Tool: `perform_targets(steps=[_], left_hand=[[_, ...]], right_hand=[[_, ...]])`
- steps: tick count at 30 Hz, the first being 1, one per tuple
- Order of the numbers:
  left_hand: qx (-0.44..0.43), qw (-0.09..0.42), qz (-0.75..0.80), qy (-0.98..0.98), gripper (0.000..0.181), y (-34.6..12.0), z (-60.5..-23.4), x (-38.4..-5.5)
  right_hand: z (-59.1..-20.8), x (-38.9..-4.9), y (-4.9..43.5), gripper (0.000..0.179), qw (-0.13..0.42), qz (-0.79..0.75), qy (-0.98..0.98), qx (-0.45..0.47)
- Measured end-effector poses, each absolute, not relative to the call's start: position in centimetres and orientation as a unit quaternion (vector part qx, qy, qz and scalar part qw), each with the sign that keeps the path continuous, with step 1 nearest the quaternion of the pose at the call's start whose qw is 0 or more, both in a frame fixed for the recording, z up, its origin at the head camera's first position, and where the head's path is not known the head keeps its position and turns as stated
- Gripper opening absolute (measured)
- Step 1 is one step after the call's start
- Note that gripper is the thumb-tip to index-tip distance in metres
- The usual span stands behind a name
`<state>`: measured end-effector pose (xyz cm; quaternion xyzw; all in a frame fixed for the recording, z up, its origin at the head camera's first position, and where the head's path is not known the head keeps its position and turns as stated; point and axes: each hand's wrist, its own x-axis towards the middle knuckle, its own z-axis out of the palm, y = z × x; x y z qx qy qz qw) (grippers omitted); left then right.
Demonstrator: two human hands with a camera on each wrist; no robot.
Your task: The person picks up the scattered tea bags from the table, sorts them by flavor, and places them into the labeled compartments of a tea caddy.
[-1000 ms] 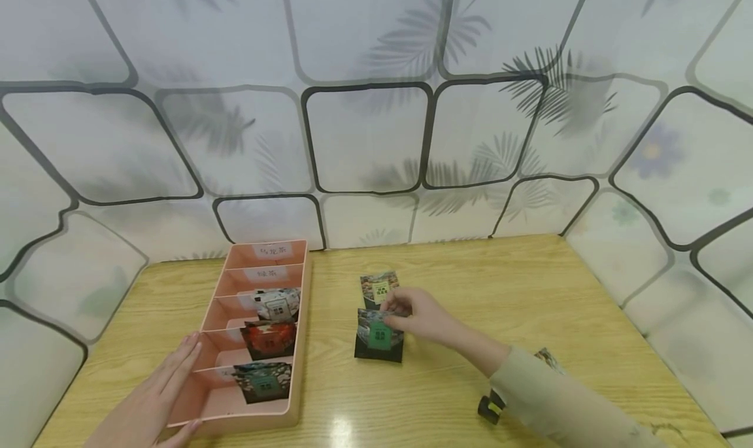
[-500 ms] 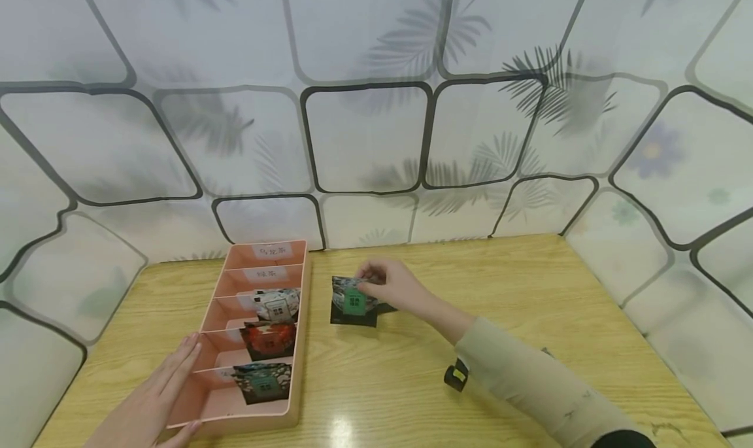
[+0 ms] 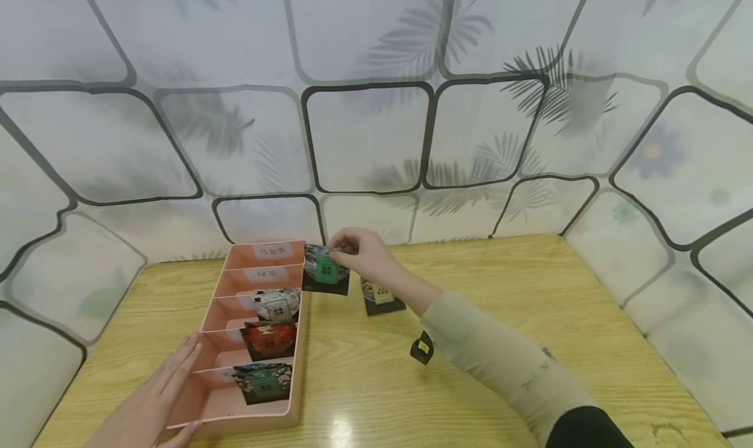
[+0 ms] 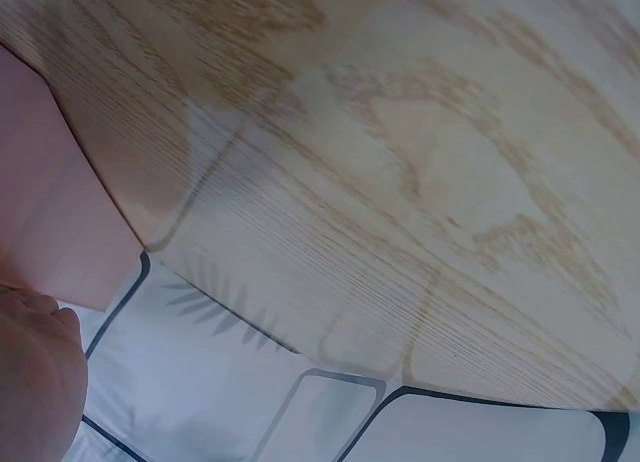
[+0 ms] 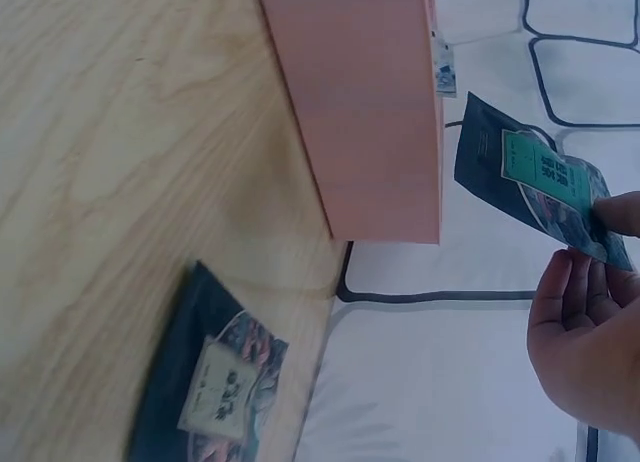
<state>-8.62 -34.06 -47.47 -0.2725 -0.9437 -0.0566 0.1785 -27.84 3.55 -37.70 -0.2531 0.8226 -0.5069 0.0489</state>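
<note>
My right hand [image 3: 370,257] pinches a dark tea sachet with a green label [image 3: 325,269] by its upper right corner. In the head view the sachet overlaps the right rim of a pink divided box [image 3: 299,363], beside the far compartments. The right wrist view shows the sachet [image 5: 530,172] tilted above the box, thumb on its printed face. My left hand [image 3: 144,402] rests along the box's near left side, fingers straight. Inside the box, a white sachet [image 3: 278,305], a red one [image 3: 269,340] and a dark green-labelled one [image 3: 265,382] occupy separate compartments.
A sachet with a yellow label [image 3: 382,297] lies on the wooden table [image 3: 365,396], below the right hand. Another sachet [image 3: 548,354] is mostly hidden behind the right sleeve. Paper labels mark the box's compartments. A patterned cloth [image 3: 370,140] stands behind the table.
My right hand has lifted the green-labelled sachet off the table and carried it left and away to the box's rim, uncovering the yellow-labelled sachet. My left hand has stayed still.
</note>
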Motion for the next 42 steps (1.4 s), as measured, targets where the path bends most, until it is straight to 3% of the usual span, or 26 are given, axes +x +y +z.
perform_targets(steps=[19, 35, 42], left_hand=[[-0.276, 0.181, -0.055, -0.942, 0.137, -34.1, -47.5, -8.6], [-0.239, 0.150, -0.044, -0.958, 0.138, -33.9, -47.8, -8.4], [-0.253, 0.160, -0.049, -0.953, 0.139, -34.0, -47.7, -8.5]], right_hand=[[-36.6, -30.6, -1.4, 0.017, 0.009, -0.529, 0.817, -0.231], [-37.9, -30.1, -4.6, 0.013, 0.009, -0.525, 0.814, -0.247], [-39.4, -29.8, -5.3, 0.011, -0.002, -0.477, 0.838, -0.266]])
